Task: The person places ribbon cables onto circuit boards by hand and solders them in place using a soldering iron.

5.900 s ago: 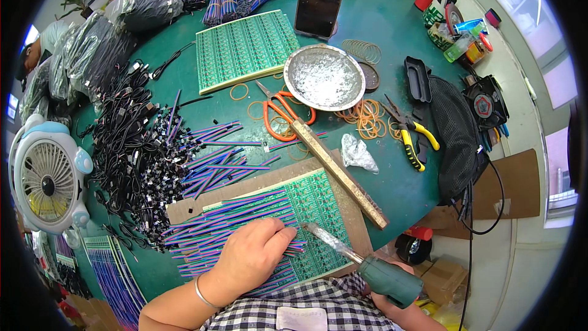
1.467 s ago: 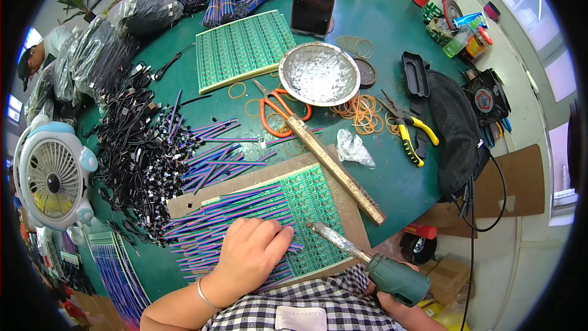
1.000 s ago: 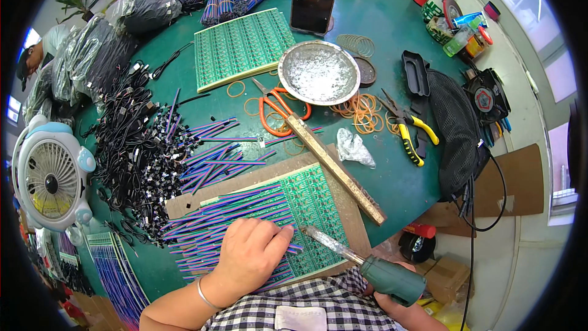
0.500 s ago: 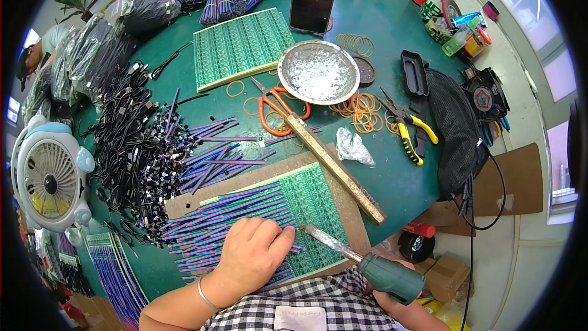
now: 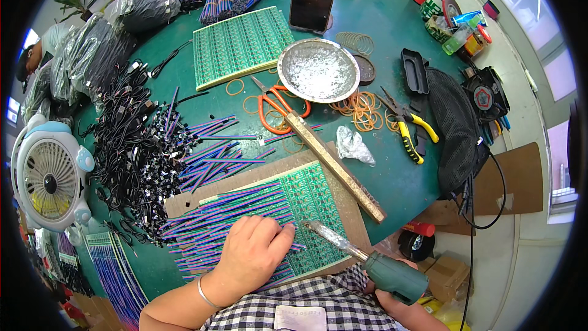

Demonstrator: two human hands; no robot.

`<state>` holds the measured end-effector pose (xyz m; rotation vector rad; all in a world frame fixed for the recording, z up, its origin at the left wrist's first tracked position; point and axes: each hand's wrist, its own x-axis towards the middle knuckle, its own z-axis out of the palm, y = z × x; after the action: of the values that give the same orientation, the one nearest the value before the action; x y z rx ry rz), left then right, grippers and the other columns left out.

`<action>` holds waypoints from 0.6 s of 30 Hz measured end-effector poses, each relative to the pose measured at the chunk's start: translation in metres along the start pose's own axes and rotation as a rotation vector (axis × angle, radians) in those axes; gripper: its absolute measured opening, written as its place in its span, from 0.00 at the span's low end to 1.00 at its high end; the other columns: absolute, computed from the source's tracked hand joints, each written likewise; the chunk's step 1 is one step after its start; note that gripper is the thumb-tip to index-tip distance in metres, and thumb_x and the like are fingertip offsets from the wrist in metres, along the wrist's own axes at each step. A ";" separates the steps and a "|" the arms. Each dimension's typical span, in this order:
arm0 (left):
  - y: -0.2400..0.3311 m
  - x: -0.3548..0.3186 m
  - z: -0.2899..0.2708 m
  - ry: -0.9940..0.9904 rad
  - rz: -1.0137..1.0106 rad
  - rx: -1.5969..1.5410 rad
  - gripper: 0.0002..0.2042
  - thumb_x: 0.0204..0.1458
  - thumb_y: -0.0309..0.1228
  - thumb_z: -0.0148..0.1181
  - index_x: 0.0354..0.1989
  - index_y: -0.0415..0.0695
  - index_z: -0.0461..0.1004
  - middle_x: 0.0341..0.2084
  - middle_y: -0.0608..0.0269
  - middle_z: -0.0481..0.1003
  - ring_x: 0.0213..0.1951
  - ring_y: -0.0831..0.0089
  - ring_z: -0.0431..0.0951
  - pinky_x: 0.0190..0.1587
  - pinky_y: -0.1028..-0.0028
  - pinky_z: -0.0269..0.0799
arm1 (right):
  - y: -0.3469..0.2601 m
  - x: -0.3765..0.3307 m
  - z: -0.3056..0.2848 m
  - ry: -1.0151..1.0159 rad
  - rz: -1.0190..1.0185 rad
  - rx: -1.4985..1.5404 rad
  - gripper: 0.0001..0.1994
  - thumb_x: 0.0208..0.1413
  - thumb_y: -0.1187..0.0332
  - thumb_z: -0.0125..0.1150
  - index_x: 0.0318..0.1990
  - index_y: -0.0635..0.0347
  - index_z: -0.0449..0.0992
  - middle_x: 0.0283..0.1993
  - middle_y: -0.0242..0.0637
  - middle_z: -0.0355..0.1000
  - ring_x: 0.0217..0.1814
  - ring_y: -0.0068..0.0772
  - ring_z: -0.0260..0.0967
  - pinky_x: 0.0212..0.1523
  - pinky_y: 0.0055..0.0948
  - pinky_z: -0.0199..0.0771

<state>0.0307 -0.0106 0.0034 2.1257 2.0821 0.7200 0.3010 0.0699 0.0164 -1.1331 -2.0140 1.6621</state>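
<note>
My left hand lies over the green circuit board panel. Its thumb and fingers are pinched on a flat ribbon wire, whose end is mostly hidden beneath them. Rows of purple, blue and black ribbon wires cover the panel's left part and stick out past its edge. In my right hand is a soldering iron with a green handle, the fingers wrapped round it and partly hidden. Its silvery tip points left over the board, a little right of my left fingertips and apart from them.
A wooden bar lies across the cardboard under the panel. Beyond are orange-handled scissors, a metal bowl, yellow-black pliers and another panel. Leftward stand a heap of black cables and a fan.
The soldering iron has shifted slightly to the right and up, its tip drawing away from my left fingertips. My left hand has stayed almost in place.
</note>
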 end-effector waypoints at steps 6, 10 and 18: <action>0.000 0.000 0.000 -0.005 -0.007 -0.016 0.09 0.40 0.24 0.60 0.33 0.44 0.76 0.22 0.66 0.67 0.27 0.68 0.69 0.30 0.69 0.64 | 0.007 -0.002 -0.004 -0.073 -0.079 -0.088 0.07 0.47 0.69 0.58 0.31 0.62 0.75 0.23 0.33 0.72 0.25 0.27 0.71 0.31 0.25 0.70; -0.001 0.000 0.000 -0.003 -0.006 -0.028 0.09 0.40 0.24 0.60 0.33 0.43 0.76 0.23 0.66 0.68 0.27 0.67 0.69 0.30 0.68 0.64 | 0.005 -0.003 0.001 -0.012 -0.040 0.004 0.07 0.47 0.70 0.58 0.32 0.63 0.74 0.24 0.33 0.72 0.25 0.27 0.71 0.31 0.26 0.70; 0.000 -0.001 -0.001 -0.017 0.004 -0.008 0.09 0.40 0.25 0.60 0.33 0.43 0.76 0.24 0.66 0.68 0.28 0.68 0.69 0.31 0.69 0.64 | 0.007 -0.002 0.001 0.001 -0.110 -0.092 0.06 0.47 0.71 0.57 0.33 0.62 0.74 0.24 0.32 0.72 0.25 0.26 0.71 0.31 0.26 0.69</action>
<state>0.0302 -0.0119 0.0034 2.1245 2.0634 0.7069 0.3044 0.0683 0.0106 -1.0316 -2.1306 1.5302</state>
